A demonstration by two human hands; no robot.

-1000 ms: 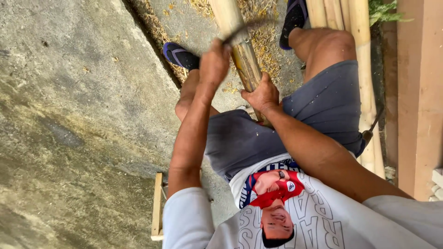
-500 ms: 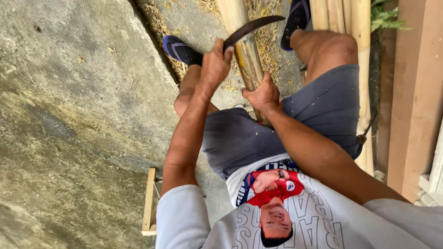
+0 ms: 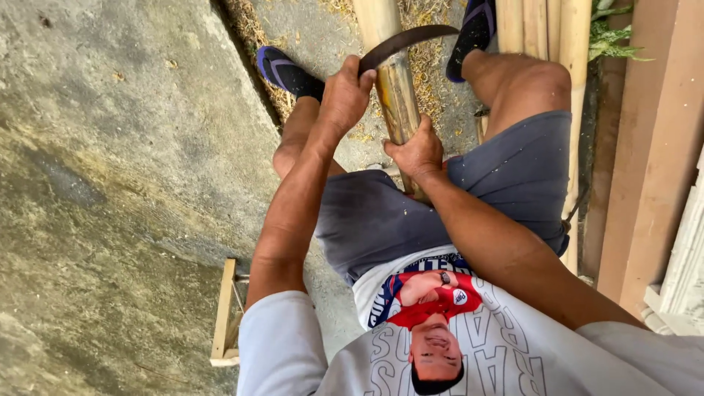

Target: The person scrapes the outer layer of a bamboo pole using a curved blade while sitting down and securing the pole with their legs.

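Note:
I sit with a thick bamboo pole (image 3: 394, 88) running between my knees, away from me. My left hand (image 3: 345, 94) is shut on the handle of a dark curved blade (image 3: 411, 38). The blade arcs over the pole just beyond my fingers. My right hand (image 3: 418, 150) grips the pole closer to my lap, thumb on top. I cannot tell whether the edge touches the bamboo. Grey shorts and a white printed shirt fill the lower part of the view.
More bamboo poles (image 3: 546, 29) lie along my right leg, with reddish boards (image 3: 653, 147) and a small green plant (image 3: 610, 38) beyond. Shavings (image 3: 246, 26) litter the concrete near my dark sandals (image 3: 282, 70). A small wooden stool frame (image 3: 224, 315) shows under my left arm.
My left hand has brought the blade further along the pole and turned it, so its curved length now shows across the bamboo. The right hand keeps its grip.

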